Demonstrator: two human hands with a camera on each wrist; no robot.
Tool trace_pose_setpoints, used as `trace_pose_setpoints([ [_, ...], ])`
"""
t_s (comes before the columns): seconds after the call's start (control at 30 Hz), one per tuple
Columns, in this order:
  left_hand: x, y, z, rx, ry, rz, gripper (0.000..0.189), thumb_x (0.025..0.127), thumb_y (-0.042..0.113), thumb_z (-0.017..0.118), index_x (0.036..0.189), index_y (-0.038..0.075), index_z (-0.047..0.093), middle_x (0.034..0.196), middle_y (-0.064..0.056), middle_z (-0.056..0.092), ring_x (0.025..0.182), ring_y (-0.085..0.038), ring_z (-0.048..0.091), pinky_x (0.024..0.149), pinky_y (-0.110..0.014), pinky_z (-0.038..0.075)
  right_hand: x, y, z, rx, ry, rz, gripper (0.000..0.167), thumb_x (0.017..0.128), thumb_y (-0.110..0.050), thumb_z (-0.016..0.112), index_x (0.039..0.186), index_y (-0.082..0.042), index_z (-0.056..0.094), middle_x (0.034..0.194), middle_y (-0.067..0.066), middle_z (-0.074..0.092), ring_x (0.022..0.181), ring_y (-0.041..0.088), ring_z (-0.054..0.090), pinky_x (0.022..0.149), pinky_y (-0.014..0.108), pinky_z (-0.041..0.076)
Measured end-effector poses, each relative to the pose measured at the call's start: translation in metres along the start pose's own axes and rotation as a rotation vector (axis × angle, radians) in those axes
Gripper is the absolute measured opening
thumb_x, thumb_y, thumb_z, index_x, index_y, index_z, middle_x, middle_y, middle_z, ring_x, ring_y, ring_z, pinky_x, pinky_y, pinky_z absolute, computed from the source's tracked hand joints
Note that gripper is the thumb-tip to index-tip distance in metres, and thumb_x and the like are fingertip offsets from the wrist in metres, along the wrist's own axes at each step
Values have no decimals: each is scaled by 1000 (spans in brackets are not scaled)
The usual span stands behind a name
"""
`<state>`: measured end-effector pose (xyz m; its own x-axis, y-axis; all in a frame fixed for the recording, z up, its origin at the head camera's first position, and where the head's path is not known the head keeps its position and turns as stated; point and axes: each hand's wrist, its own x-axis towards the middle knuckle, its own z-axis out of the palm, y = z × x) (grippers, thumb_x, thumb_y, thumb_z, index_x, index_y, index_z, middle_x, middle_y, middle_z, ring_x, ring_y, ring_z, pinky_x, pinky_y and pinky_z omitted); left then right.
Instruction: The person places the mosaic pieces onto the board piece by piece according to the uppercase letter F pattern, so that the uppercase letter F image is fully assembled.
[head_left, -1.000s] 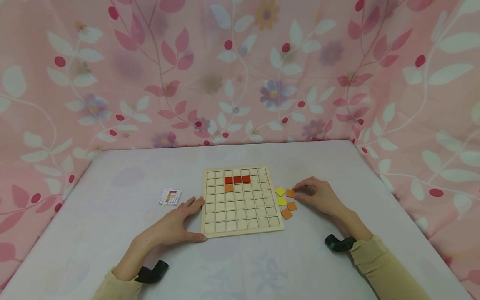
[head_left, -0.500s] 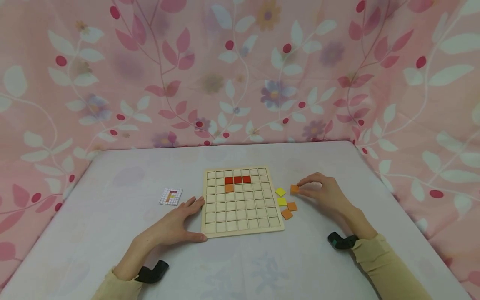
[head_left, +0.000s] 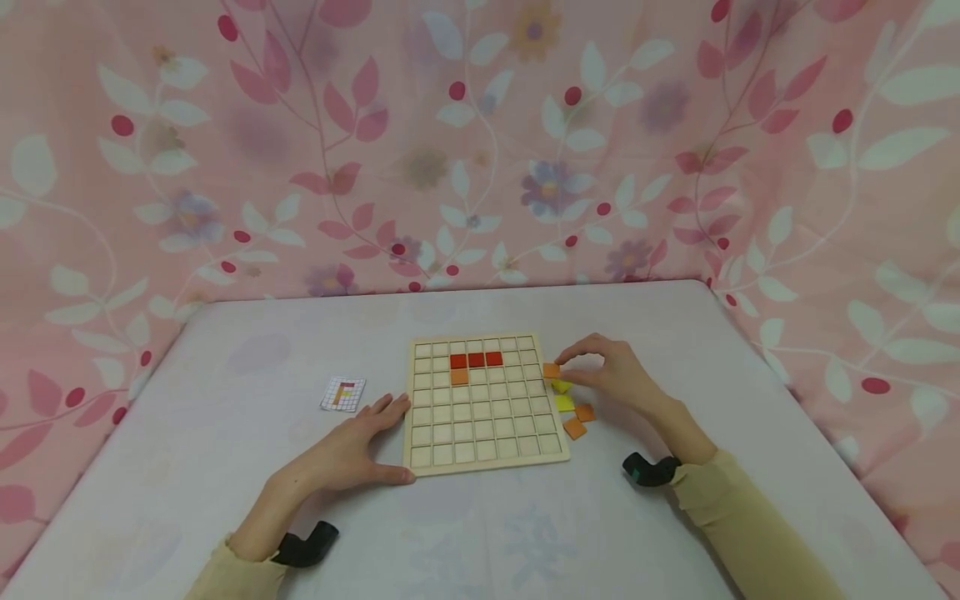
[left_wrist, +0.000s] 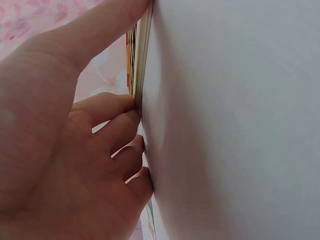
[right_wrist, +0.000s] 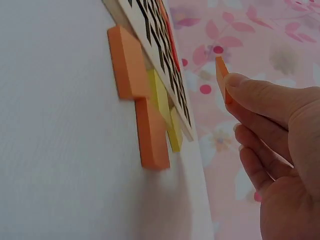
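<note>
Between thumb and forefinger, my right hand [head_left: 618, 372] pinches an orange square tile [head_left: 551, 370]. The right wrist view shows this tile [right_wrist: 222, 77] held up above the table, and in the head view it overlaps the right edge of the wooden grid board [head_left: 475, 466]. Three red tiles [head_left: 476, 360] lie in a row on the board, with one orange tile [head_left: 459, 377] below the leftmost. My left hand [head_left: 341, 454] rests spread at the board's left side, thumb at the near corner and fingertips against the edge, as the left wrist view also shows.
Right of the board lie two yellow tiles [head_left: 564, 403] and two loose orange tiles [head_left: 575, 428]. A small card [head_left: 343, 394] printed with a coloured grid pattern lies left of the board. A floral curtain [head_left: 480, 167] hangs behind the white-covered table [head_left: 480, 542].
My right hand has picked up an orange tile from the pile, drawn it slightly right, then carried it left to the board's edge. The left hand stays at the board.
</note>
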<state>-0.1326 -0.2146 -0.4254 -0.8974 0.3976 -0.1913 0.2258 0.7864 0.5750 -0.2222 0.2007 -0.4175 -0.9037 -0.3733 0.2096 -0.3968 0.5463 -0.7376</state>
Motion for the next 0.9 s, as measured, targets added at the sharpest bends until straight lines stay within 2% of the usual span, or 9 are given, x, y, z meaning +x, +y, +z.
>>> trace_pose_setpoints([
  [0.17,1,-1,0,4,1,4,108,72,60,82,158,18,32,165,-14,25,148,-49,21,112,-69,24,11,-14,15,14,-6,-8,21,83,-24,83,102,-19,78,105,-2,70,111,23,59,104,55,41],
  [0.43,0,2,-1,9,0,5,108,72,61,82,158,18,31,164,-15,25,148,-50,21,113,-69,24,25,-30,34,52,-40,-10,19,84,-25,82,101,-21,78,106,-3,69,112,23,59,105,55,41],
  [0.67,-1,3,-3,11,0,10,108,72,60,82,158,18,31,164,-15,25,148,-51,21,112,-70,25,36,-43,48,63,-57,-71,19,84,-24,82,100,-17,78,104,-4,70,109,22,59,101,55,44],
  [0.9,-1,2,-3,12,0,7,108,73,60,82,158,18,31,164,-15,25,148,-51,21,112,-69,24,42,-51,60,80,-62,-121,20,83,-20,83,101,-13,78,102,-2,72,106,29,62,96,54,49],
])
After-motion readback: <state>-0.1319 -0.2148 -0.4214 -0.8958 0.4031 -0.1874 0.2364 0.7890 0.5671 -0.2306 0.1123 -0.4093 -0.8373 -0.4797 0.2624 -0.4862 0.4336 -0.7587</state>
